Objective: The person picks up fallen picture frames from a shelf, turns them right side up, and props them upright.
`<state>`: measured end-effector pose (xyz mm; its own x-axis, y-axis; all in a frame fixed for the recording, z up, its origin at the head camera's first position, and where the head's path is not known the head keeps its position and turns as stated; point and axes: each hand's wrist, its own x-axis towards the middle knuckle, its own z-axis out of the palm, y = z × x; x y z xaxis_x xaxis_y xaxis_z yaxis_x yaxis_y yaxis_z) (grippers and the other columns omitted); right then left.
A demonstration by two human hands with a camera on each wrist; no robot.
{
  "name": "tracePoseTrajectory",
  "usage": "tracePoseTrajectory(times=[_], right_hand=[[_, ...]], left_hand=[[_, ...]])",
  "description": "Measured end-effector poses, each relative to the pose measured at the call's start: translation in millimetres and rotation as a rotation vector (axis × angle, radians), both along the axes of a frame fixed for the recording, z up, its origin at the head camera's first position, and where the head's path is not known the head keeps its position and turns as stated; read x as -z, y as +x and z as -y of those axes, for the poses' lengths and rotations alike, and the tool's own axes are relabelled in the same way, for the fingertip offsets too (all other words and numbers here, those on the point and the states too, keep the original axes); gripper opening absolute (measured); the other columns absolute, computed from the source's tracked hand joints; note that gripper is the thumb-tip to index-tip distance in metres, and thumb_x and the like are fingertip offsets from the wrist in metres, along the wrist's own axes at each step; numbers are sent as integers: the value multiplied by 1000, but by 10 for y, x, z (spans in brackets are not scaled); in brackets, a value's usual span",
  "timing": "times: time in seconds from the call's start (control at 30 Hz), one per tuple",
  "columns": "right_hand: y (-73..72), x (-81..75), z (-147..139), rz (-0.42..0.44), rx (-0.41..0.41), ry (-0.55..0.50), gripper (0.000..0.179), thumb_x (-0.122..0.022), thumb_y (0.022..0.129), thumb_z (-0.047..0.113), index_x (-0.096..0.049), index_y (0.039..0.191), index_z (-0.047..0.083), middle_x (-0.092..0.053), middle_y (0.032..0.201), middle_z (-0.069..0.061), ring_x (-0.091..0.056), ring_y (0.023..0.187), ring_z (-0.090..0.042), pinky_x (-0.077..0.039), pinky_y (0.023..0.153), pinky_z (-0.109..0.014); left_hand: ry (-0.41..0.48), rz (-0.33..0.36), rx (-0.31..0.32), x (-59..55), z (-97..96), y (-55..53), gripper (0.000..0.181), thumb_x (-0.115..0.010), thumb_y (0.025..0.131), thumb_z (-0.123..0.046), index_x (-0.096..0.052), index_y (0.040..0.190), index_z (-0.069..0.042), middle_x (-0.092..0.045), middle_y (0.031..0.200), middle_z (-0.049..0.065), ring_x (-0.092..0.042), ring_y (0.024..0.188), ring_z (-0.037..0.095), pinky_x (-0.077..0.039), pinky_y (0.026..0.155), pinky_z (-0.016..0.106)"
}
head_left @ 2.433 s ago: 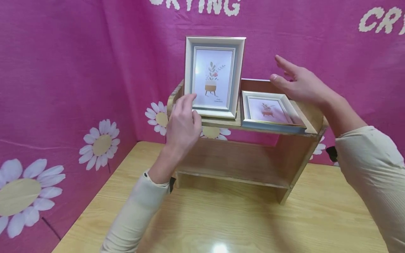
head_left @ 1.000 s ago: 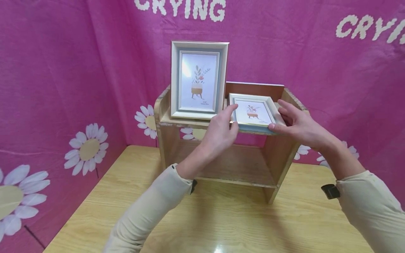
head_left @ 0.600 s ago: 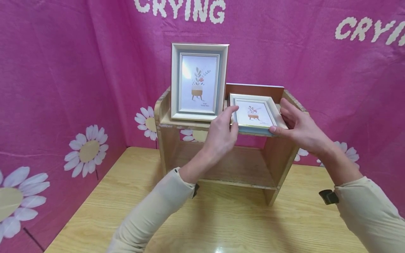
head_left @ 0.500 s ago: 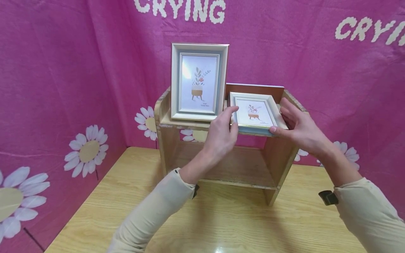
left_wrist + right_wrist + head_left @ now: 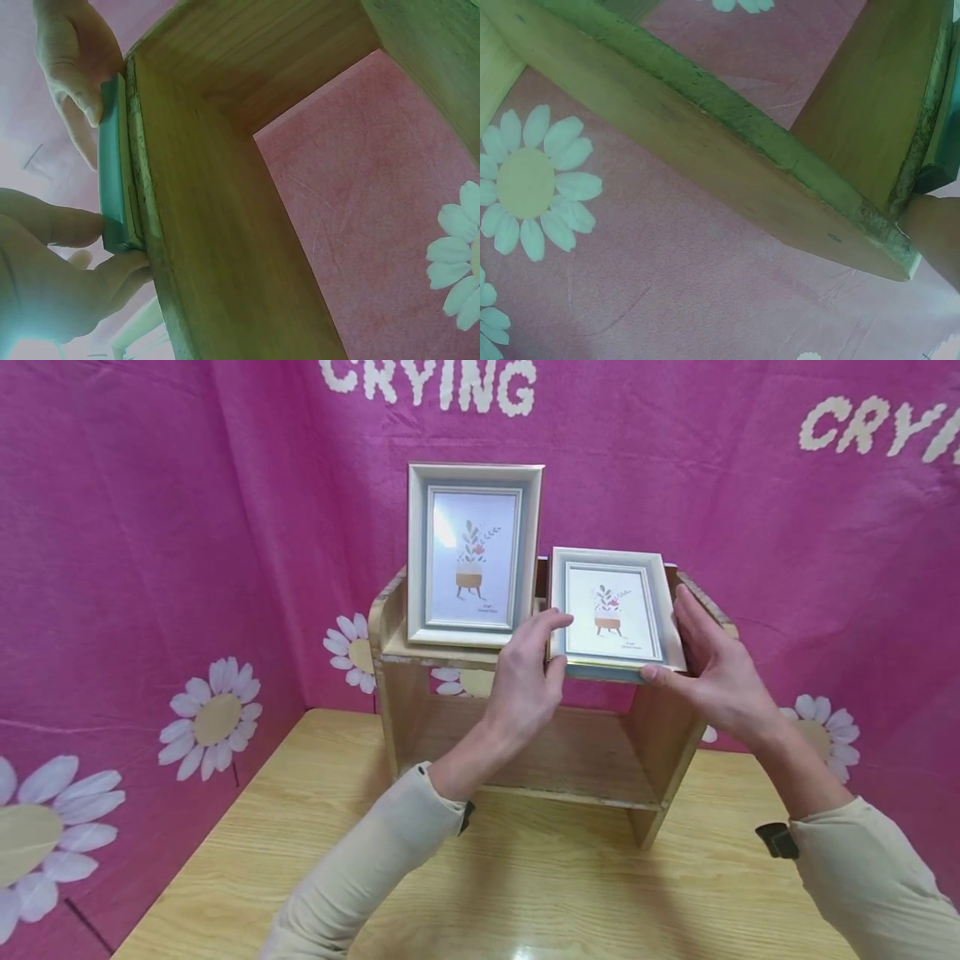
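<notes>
A white picture frame (image 5: 611,610) with a plant print leans back on the right part of the wooden shelf's top, its far edge raised. My left hand (image 5: 525,677) pinches its lower left corner between thumb and fingers. At the lower right corner my right hand (image 5: 720,681) grips the side, thumb at the front edge and fingers along the right side. In the left wrist view the frame's bluish lower edge (image 5: 112,165) sits right at the shelf board's front. A second picture frame (image 5: 476,556) stands upright on the top's left part, beside the held one.
The small wooden shelf (image 5: 517,752) stands on a wood-grain table (image 5: 555,893). Its side panel (image 5: 705,135) rises to the right of the held frame. A magenta curtain (image 5: 637,460) with daisies and white lettering hangs close behind and to the left.
Both hands came to the right-hand picture frame, the left from beside the upright one, the right from above. The frame's far edge has tilted up from lying flat. The upright frame stays standing.
</notes>
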<state>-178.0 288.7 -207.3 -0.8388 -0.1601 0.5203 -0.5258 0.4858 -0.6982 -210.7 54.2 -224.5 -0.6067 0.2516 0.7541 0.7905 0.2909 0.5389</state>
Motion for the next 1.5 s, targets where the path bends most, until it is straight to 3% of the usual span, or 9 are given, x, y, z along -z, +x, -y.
tracePoseTrajectory(times=[0.17, 0.4, 0.43, 0.57, 0.73, 0.93, 1.3, 1.5], right_hand=[[-19, 33, 23, -96, -8, -5, 102, -72, 81, -13, -17, 159, 22, -14, 166, -10, -17, 151, -26, -26, 114, -14], [-29, 61, 24, -160, -38, -38, 106, -70, 78, -20, -15, 160, 19, -16, 165, -11, -19, 150, -28, -34, 109, -13], [-24, 66, 19, -162, -28, -32, 107, -71, 78, -19, -15, 160, 21, -16, 165, -10, -20, 150, -28, -36, 107, -13], [-2, 109, 3, -168, 19, -17, 109, -72, 78, -18, -14, 160, 25, -16, 166, -8, -18, 151, -26, -37, 105, -13], [15, 176, -29, -182, 45, -27, 111, -73, 78, -17, -13, 160, 27, -15, 166, -6, -17, 151, -26, -38, 104, -13], [0, 245, -19, -261, -56, -129, 112, -69, 73, -26, -17, 160, 21, -15, 165, -14, -17, 151, -29, -36, 107, -16], [-68, 285, -23, -359, -118, -189, 112, -70, 69, -30, -18, 159, 12, -15, 165, -16, -15, 151, -29, -31, 113, -21], [-89, 296, -4, -412, -133, -181, 110, -69, 69, -31, -17, 159, 7, -16, 164, -19, -15, 151, -30, -29, 115, -24]], left_hand=[[34, 18, 9, 1, 1, 5, 47, -58, 85, 19, -57, 129, 2, -57, 138, 20, -45, 138, 29, -37, 111, 23], [1, 65, 22, -35, -27, 22, 49, -56, 87, 19, -54, 133, 1, -57, 140, 16, -41, 141, 30, -48, 99, 18], [-12, 73, 18, -43, -32, 24, 50, -57, 87, 19, -54, 133, 1, -56, 140, 16, -41, 141, 30, -44, 105, 21], [-73, 71, -13, -59, -54, 29, 51, -61, 87, 17, -54, 134, 0, -58, 139, 13, -45, 138, 26, -45, 103, 19], [-90, 39, -29, -52, -71, 28, 52, -62, 86, 17, -53, 135, 0, -58, 136, 13, -51, 131, 25, -40, 108, 21], [-122, 6, -26, -39, -58, 22, 53, -61, 86, 17, -53, 135, -1, -57, 138, 13, -42, 140, 31, -38, 112, 27], [-34, 42, 19, 5, 14, -24, 45, -61, 88, 13, -56, 131, 0, -51, 144, 16, -37, 144, 24, -31, 115, 23], [8, 13, 36, 12, 12, -39, 46, -62, 86, 15, -56, 130, 2, -52, 142, 18, -37, 143, 26, -30, 116, 23]])
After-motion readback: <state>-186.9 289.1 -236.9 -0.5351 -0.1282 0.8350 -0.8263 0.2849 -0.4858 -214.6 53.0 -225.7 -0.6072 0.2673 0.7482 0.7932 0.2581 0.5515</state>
